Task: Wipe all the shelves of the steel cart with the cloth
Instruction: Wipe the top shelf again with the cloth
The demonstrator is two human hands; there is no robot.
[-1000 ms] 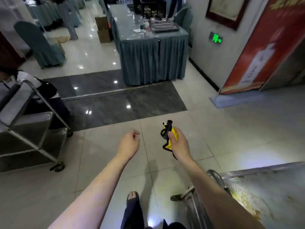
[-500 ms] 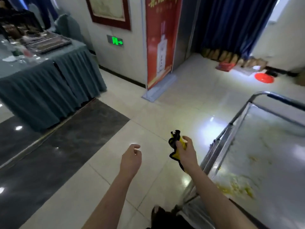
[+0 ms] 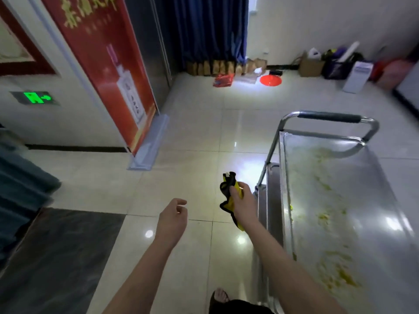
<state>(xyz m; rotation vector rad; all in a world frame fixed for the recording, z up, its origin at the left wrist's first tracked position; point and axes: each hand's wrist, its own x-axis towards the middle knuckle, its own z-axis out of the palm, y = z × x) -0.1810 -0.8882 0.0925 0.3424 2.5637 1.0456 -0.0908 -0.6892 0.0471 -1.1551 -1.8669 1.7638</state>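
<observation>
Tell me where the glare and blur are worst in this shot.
Head view: the strongest glare is a white bloom on the floor tiles just beyond the cloth in the right hand; the cart's top shelf shows soft reflections; the frame edges are smeared and bowed by the wide lens.

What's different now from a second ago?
The view swung right: the skirted table and the other cart slid out of sight, and the steel cart with its stained top shelf came fully into view. The right hand still grips the yellow cloth; the left hand stays loosely curled, holding nothing.
</observation>
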